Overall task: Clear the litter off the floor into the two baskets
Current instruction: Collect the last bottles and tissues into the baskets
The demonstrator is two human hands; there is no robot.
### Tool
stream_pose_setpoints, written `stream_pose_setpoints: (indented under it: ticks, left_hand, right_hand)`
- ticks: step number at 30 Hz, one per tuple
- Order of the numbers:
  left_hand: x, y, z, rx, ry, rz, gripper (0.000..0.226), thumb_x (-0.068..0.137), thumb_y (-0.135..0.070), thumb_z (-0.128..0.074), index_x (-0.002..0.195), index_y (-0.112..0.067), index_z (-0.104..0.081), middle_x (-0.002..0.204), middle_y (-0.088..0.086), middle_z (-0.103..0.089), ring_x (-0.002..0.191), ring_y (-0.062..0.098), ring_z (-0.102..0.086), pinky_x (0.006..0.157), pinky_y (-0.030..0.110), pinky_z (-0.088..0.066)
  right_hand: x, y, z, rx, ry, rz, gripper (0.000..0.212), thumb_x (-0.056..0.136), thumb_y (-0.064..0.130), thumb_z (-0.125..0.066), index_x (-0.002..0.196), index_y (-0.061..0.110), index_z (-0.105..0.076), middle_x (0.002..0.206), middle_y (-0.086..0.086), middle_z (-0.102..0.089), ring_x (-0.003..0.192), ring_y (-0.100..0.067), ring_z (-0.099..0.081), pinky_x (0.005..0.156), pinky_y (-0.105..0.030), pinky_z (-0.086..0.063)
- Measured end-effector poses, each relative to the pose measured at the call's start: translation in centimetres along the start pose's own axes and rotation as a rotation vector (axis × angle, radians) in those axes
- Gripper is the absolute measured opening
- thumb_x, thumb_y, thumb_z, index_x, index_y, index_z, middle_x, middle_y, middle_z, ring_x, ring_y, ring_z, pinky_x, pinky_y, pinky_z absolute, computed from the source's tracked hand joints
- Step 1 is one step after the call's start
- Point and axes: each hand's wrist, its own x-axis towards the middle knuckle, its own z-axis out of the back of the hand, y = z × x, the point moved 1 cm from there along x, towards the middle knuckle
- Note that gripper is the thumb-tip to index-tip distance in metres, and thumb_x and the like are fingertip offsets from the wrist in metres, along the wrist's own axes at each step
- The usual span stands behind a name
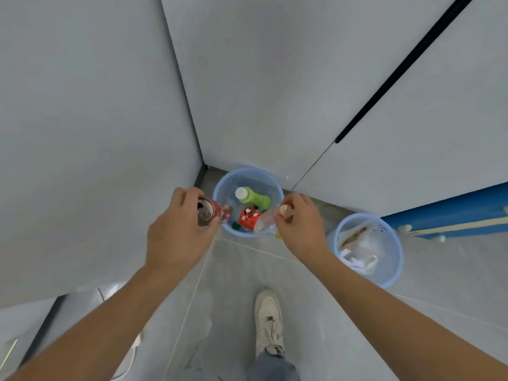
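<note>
My left hand grips a red drink can, its open top facing me, at the left rim of a light blue basket in the corner. My right hand holds a clear plastic bottle by its end, tilted over the basket's right rim. Inside that basket lie a green bottle with a white cap and a red carton. A second light blue basket to the right holds crumpled white paper and wrappers.
Grey-white walls meet in a corner just behind the first basket. A blue object lies along the right wall beyond the second basket. My white shoe stands on the grey tiled floor below the hands.
</note>
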Motion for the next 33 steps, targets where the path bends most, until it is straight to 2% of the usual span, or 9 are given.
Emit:
stream_pose_setpoints:
  ticks: [3, 8, 12, 18, 21, 24, 27, 30, 33]
  left_hand:
    - [5.8, -0.8, -4.3, -0.015, -0.015, -0.022, 0.042, 0.086, -0.041, -0.073, 0.116, -0.024, -0.049, 0.116, -0.004, -0.049, 0.072, 0.023, -0.057, 0.059, 0.032, -0.042]
    - [13.2, -1.3, -11.8, 0.029, 0.032, -0.155, 0.046, 0.087, -0.040, -0.072, 0.121, -0.021, -0.049, 0.122, -0.001, -0.049, 0.085, 0.026, -0.064, 0.060, 0.038, -0.055]
    - [16.6, -1.4, -16.1, 0.053, 0.092, -0.218, 0.046, 0.088, -0.040, -0.071, 0.122, -0.019, -0.048, 0.120, 0.002, -0.048, 0.087, 0.027, -0.065, 0.064, 0.042, -0.058]
    - [18.6, -0.9, -20.4, 0.108, 0.228, -0.201, 0.048, 0.087, -0.039, -0.073, 0.123, -0.021, -0.047, 0.118, 0.003, -0.049, 0.091, 0.031, -0.063, 0.071, 0.047, -0.056]
    - [18.9, -1.0, -21.8, 0.124, 0.319, -0.160, 0.049, 0.091, -0.037, -0.069, 0.132, -0.020, -0.049, 0.123, 0.005, -0.052, 0.102, 0.031, -0.061, 0.078, 0.046, -0.053]
    - [18.4, -1.4, -21.8, 0.107, 0.348, -0.151, 0.043, 0.095, -0.035, -0.064, 0.133, -0.019, -0.053, 0.122, 0.005, -0.053, 0.103, 0.030, -0.061, 0.081, 0.046, -0.052]
    - [16.6, -1.1, -19.8, 0.041, 0.278, -0.151, 0.040, 0.095, -0.033, -0.062, 0.132, -0.020, -0.054, 0.122, 0.005, -0.053, 0.099, 0.030, -0.061, 0.078, 0.049, -0.054]
    - [13.5, -0.5, -16.1, -0.010, 0.236, -0.151, 0.047, 0.093, -0.036, -0.062, 0.138, -0.024, -0.052, 0.126, 0.003, -0.053, 0.100, 0.030, -0.062, 0.077, 0.048, -0.055]
    - [10.1, 0.2, -10.7, -0.017, 0.170, -0.077, 0.048, 0.094, -0.038, -0.062, 0.139, -0.023, -0.052, 0.125, 0.004, -0.054, 0.100, 0.030, -0.063, 0.075, 0.039, -0.051]
  right_hand:
    - [5.5, -2.8, -1.6, -0.027, 0.026, 0.010, 0.015, 0.089, 0.025, -0.066, 0.098, 0.018, -0.056, 0.099, -0.001, -0.053, 0.080, -0.023, -0.056, 0.070, -0.036, -0.044]
    - [12.0, -6.4, -5.6, -0.096, 0.093, 0.042, 0.010, 0.092, 0.021, -0.061, 0.098, 0.018, -0.053, 0.097, -0.002, -0.051, 0.075, -0.026, -0.054, 0.067, -0.036, -0.042]
    - [14.6, -8.1, -8.7, -0.188, 0.182, 0.062, 0.014, 0.092, 0.019, -0.058, 0.104, 0.012, -0.055, 0.104, -0.008, -0.053, 0.083, -0.032, -0.059, 0.073, -0.042, -0.052]
    - [16.1, -10.2, -11.4, -0.304, 0.265, 0.061, 0.013, 0.092, 0.011, -0.059, 0.104, 0.010, -0.057, 0.108, -0.011, -0.052, 0.086, -0.038, -0.060, 0.068, -0.038, -0.047]
    - [16.6, -10.4, -11.6, -0.325, 0.305, 0.045, 0.023, 0.089, 0.009, -0.062, 0.112, 0.010, -0.061, 0.112, -0.011, -0.052, 0.090, -0.037, -0.062, 0.070, -0.034, -0.045]
    - [16.6, -9.9, -10.9, -0.372, 0.298, 0.068, 0.024, 0.089, 0.017, -0.062, 0.113, 0.013, -0.060, 0.110, -0.009, -0.051, 0.090, -0.033, -0.061, 0.067, -0.036, -0.051]
    - [15.6, -8.4, -9.7, -0.438, 0.202, 0.145, 0.024, 0.085, 0.018, -0.065, 0.108, 0.013, -0.059, 0.104, -0.008, -0.050, 0.094, -0.031, -0.057, 0.066, -0.039, -0.052]
    - [13.4, -5.5, -8.1, -0.352, 0.157, 0.208, 0.025, 0.083, 0.015, -0.067, 0.107, 0.011, -0.061, 0.101, -0.008, -0.051, 0.095, -0.031, -0.054, 0.066, -0.037, -0.046]
    - [9.7, -0.8, -6.5, -0.262, 0.160, 0.263, 0.018, 0.085, 0.020, -0.068, 0.102, 0.014, -0.066, 0.103, -0.007, -0.060, 0.095, -0.030, -0.059, 0.070, -0.039, -0.050]
